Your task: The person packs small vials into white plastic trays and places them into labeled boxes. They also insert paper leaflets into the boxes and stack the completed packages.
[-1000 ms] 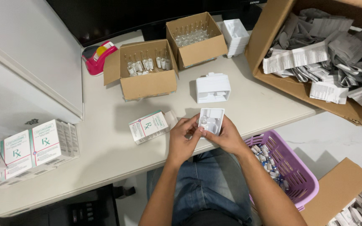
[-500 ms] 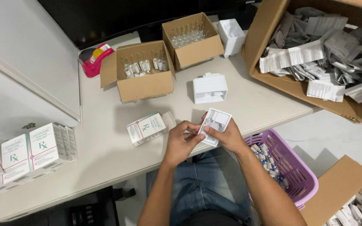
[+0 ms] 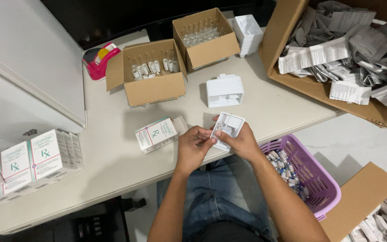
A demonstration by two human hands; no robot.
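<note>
Across the pale surface (image 3: 113, 148) we see the biggest things first: at the far right a large cardboard box (image 3: 292, 67) heaped with folded paper leaflets, then two smaller open cartons, one (image 3: 146, 89) holding glass ampoules and the other (image 3: 211, 49) behind it holding clear vials. At the left edge stands a row of white medicine boxes (image 3: 27, 161), and one more such box (image 3: 156, 133) lies on its side near the middle. Off the near right edge sits a purple basket (image 3: 319, 188) with small vials in it. Between the cartons and our hands rests a white plastic tray (image 3: 224, 90). Smallest is the white tray insert (image 3: 228, 127), held tilted just above the near edge of the surface: our right hand (image 3: 242, 143) has its grip clamped on the insert's lower right side from behind, thumb on its face, while our left hand (image 3: 194, 148) curls inward, fingertips (image 3: 211, 140) pinched together at the insert's lower left corner. Both forearms rise from our lap and converge.
</note>
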